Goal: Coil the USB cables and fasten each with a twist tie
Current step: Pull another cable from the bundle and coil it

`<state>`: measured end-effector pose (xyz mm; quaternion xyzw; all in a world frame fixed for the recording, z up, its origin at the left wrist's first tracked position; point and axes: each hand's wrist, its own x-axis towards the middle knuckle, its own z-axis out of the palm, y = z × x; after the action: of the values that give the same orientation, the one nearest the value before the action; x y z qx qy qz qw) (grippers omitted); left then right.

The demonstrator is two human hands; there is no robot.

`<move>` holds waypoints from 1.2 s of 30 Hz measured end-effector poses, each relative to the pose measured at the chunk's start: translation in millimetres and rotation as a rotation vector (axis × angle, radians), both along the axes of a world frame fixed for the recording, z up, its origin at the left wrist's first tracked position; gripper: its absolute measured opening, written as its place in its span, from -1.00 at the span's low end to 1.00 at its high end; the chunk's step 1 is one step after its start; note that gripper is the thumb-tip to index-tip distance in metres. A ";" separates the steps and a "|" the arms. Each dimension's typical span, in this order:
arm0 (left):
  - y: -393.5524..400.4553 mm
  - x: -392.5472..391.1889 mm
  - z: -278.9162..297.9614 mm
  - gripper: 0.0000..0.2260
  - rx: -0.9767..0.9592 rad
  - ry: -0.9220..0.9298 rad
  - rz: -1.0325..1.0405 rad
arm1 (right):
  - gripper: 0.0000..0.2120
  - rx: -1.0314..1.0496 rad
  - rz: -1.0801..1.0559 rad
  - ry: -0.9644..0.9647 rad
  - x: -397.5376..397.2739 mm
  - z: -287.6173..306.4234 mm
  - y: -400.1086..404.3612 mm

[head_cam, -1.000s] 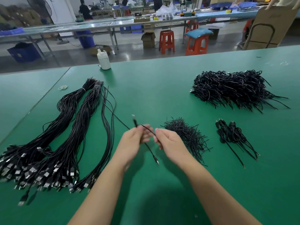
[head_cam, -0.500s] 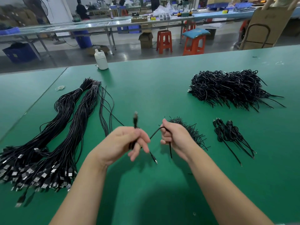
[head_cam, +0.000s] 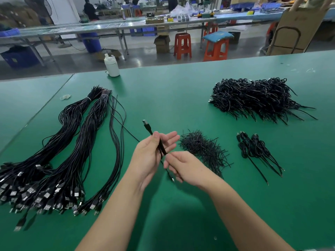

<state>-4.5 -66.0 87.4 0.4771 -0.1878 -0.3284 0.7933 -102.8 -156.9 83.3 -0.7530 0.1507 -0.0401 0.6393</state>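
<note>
You are in the coiling step, I think. Your left hand (head_cam: 150,156) holds one USB cable (head_cam: 157,142) folded into a short bunch, with the thumb pressing it against the palm and the other fingers (head_cam: 169,137) stretched out behind it. The big plug (head_cam: 145,123) sticks up past the tips of those fingers, and the small plug (head_cam: 171,178) hangs down just under your right hand (head_cam: 184,167). Your right fingers (head_cam: 167,161) are curled and pinch the cable at the bottom of the bunch, touching your left palm. The rest of the cable runs away from your left hand toward the loose cables (head_cam: 72,147) lying well to the left of your fingers. Next you likely need to pull in the rest and keep folding it. Then you need one tie from the twist tie pile (head_cam: 201,149), just past your right fingers. Two tied cables (head_cam: 253,149) lie farther right, and a big heap of done ones (head_cam: 253,98) lies far beyond them. There are no boxes or trays on the green worktop (head_cam: 181,91), only a white bottle (head_cam: 112,66) at the far edge, and I cannot tell what is in it.
</note>
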 end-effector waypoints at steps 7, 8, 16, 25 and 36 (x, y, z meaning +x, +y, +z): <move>-0.9 -3.7 3.1 -0.70 -0.043 0.186 0.017 | -0.73 0.147 -0.086 -0.050 -1.9 -8.8 -6.0; -1.2 -5.7 3.9 -0.71 -0.056 0.219 0.006 | -0.64 0.221 -0.088 -0.085 -2.6 -10.3 -5.5; 4.7 -12.2 14.7 -0.68 0.112 0.082 -0.327 | -0.49 0.077 -0.199 -0.215 -7.1 -20.0 -7.1; 10.8 -12.5 24.7 -0.58 0.321 -0.147 -0.405 | -0.82 0.141 -0.250 -0.177 -9.4 -28.3 1.4; -3.5 -35.1 10.3 -0.65 1.011 -1.098 0.116 | -0.88 -0.440 -0.360 -0.122 -5.9 -26.1 6.2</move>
<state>-39.6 -69.5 97.7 0.8879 -0.3573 -0.0470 0.2859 -108.7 -150.7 57.3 -0.8308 0.2309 -0.2299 0.4513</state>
